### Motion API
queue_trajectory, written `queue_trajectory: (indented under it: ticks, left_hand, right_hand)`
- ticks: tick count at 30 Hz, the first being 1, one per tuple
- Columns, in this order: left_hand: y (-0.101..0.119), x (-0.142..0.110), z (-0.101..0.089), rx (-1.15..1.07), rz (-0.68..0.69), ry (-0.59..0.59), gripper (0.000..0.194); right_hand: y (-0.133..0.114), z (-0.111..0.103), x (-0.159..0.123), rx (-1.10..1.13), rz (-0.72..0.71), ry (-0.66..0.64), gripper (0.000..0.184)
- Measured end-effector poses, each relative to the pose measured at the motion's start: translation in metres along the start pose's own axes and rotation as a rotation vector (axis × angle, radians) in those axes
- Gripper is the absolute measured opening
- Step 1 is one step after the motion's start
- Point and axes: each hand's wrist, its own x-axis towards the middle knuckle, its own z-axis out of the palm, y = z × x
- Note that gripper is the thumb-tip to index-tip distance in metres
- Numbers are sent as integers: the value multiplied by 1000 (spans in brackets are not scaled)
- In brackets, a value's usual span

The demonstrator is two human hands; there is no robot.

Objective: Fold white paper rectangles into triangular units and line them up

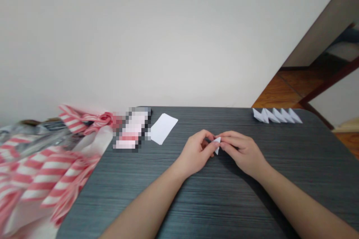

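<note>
In the middle of the dark grey wood-grain table [224,209], my left hand [196,152] and my right hand [241,153] meet. Their fingertips pinch a small white folded paper piece [217,145] from both sides, and part of it is hidden by my fingers. A loose white paper rectangle [163,129] lies flat beyond my left hand, out of reach of my fingers. At the far right edge of the table, a row of several folded paper triangles [276,115] stands closely nested.
A pixelated pink-and-white object [131,129] lies at the table's far left corner. A red-and-white striped bag or cloth [42,171] heaps beyond the left edge. A white wall rises behind the table, with a wooden floor [288,89] at the right.
</note>
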Motion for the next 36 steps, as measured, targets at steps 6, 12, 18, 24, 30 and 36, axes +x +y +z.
queue_trajectory:
  ticks: [6,12,18,24,30,36]
  left_hand:
    - [-2,0,-2,96,32,19,31]
    - [1,-1,-3,99,-37,-27,25]
    - [2,0,-3,153,-15,-84,25]
    - [8,-2,-5,259,38,-128,24]
    - [11,-3,-5,288,38,-144,25]
    - [12,-3,-5,305,17,-165,32]
  right_hand:
    - [0,-1,0,16,94,37,8]
    - [-1,0,-2,37,287,-41,17]
    - [-2,0,-3,14,325,-62,20]
    - [-1,0,-1,52,294,-125,15]
    - [-4,-1,1,-1,263,-126,20]
    - [-5,-4,1,-21,241,-126,20]
